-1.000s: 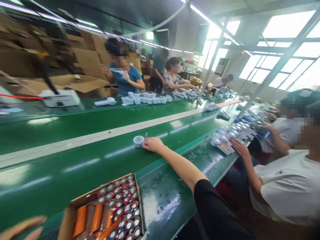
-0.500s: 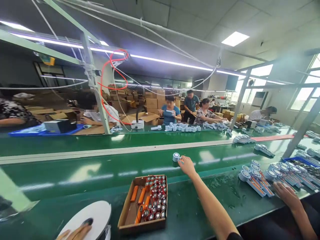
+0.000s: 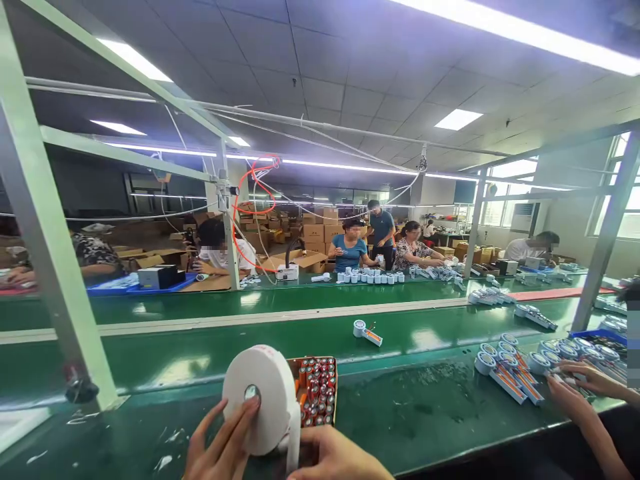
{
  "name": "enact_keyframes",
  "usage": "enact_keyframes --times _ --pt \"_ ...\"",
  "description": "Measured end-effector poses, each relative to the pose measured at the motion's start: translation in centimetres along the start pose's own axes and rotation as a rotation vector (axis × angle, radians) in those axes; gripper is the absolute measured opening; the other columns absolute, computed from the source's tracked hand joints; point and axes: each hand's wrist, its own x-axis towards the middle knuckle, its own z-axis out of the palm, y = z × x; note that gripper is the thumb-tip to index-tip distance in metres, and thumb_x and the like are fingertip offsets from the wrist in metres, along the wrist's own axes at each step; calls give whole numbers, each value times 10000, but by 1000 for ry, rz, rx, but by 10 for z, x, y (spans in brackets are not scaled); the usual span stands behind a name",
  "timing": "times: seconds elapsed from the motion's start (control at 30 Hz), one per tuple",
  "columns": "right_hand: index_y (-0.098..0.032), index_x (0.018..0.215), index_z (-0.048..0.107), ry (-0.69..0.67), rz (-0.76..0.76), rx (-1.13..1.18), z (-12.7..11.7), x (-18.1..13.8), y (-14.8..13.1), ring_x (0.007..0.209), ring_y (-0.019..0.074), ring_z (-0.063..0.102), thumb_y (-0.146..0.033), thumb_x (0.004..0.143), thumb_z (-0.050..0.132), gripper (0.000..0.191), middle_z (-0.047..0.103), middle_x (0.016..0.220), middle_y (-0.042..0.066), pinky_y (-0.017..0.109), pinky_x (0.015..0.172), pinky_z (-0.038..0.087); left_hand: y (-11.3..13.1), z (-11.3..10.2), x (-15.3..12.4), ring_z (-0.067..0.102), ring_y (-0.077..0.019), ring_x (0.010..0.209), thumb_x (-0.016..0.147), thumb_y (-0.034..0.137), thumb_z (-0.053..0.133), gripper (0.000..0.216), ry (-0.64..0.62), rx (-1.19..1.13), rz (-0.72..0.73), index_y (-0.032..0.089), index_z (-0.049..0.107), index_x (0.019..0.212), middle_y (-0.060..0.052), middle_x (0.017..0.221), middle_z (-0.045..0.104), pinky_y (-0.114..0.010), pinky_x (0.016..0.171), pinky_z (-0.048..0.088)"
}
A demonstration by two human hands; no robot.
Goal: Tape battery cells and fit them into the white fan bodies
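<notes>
A large roll of white tape [image 3: 270,393] stands on edge in front of me. My left hand [image 3: 225,433] holds it from the left, with fingertips at the hole in its middle. A strip of tape [image 3: 294,437] hangs down from the roll's right side. My right hand [image 3: 340,457] is at that strip, its thumb and fingers closing on the tape low in the view. Partly hidden behind the roll is a cardboard box [image 3: 335,393] of orange-wrapped battery cells [image 3: 317,390]. A white handheld-fan-like part [image 3: 367,332] with an orange strip lies on the green belt beyond.
The green conveyor belt [image 3: 200,363] crosses in front. To the right lie several similar white parts [image 3: 507,367], where a co-worker's hands [image 3: 575,393] work. Frame posts [image 3: 65,233] rise left and right. Co-workers sit across the belt behind more white parts [image 3: 370,275].
My right hand has let go of the white part on the belt and come back to the tape. The roll, lying tilted before, is now upright. My view has shifted upward.
</notes>
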Motion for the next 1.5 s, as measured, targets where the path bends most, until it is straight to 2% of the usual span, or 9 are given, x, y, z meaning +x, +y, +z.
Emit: enact_keyframes --times 0.17,0.27,0.33,0.53,0.9,1.13,1.2,1.37,1.5 --pt "-287 1009 862 -148 193 -404 14 -37 13 772 146 729 -697 857 814 440 792 831 -43 226 739 535 1 7 -18 733 -344 1151 975 404 628 516 65 -191 -614 263 610 1472 -115 1240 762 -459 933 664" --pt "-420 1057 855 -266 252 -652 4 -57 12 828 171 772 -589 863 840 258 802 848 -91 235 731 535 -20 4 -64 735 -375 1137 868 600 665 658 -48 -238 -1026 201 641 1390 -156 1287 726 -480 891 677" --pt "-383 1137 847 -223 241 -740 -15 -57 0 867 203 779 -535 865 849 312 819 906 -47 257 756 545 -31 1 -91 697 -407 1211 819 622 660 719 -100 -190 -1121 176 643 1383 -187 1334 703 -539 998 639" --pt "-207 1217 810 156 132 -955 -83 14 -49 867 204 753 -388 1106 564 325 839 1043 79 288 799 547 -37 25 -112 564 -466 1332 810 499 646 694 -192 -44 -1028 112 621 1385 -269 1347 681 -680 1201 407" --pt "-136 1025 835 -314 104 -1450 -74 172 -15 1091 302 760 -97 963 690 163 829 1106 180 386 940 538 -26 38 -122 535 -432 1308 977 396 657 540 -279 60 -752 141 609 1450 -230 1299 692 -640 1184 380" --pt "-182 915 817 -478 -10 -1460 -86 209 -3 1160 283 700 -61 953 663 199 833 1060 122 445 1066 483 -25 36 -127 575 -406 1281 956 375 693 528 -329 120 -787 165 617 1435 -200 1279 704 -600 1160 411" --pt "-207 1039 825 -367 -122 -1331 -103 200 -8 1172 266 683 -136 977 687 167 815 1144 107 441 1064 496 -22 30 -123 582 -403 1263 933 350 716 523 -326 120 -790 169 632 1417 -195 1261 711 -605 1151 420" --pt "-223 1102 771 329 -301 -390 -123 147 -21 895 188 724 -491 964 794 303 777 1053 58 353 846 603 -12 8 -81 616 -386 1204 870 263 770 588 -306 135 -660 218 630 1439 -159 1231 718 -591 1105 460" --pt "-233 1081 711 381 -210 51 -100 115 -34 1053 223 803 -509 863 910 405 816 1241 91 391 940 660 0 4 -26 671 -314 1096 862 149 775 648 -321 85 -469 231 610 1483 -132 1248 740 -498 1065 466"
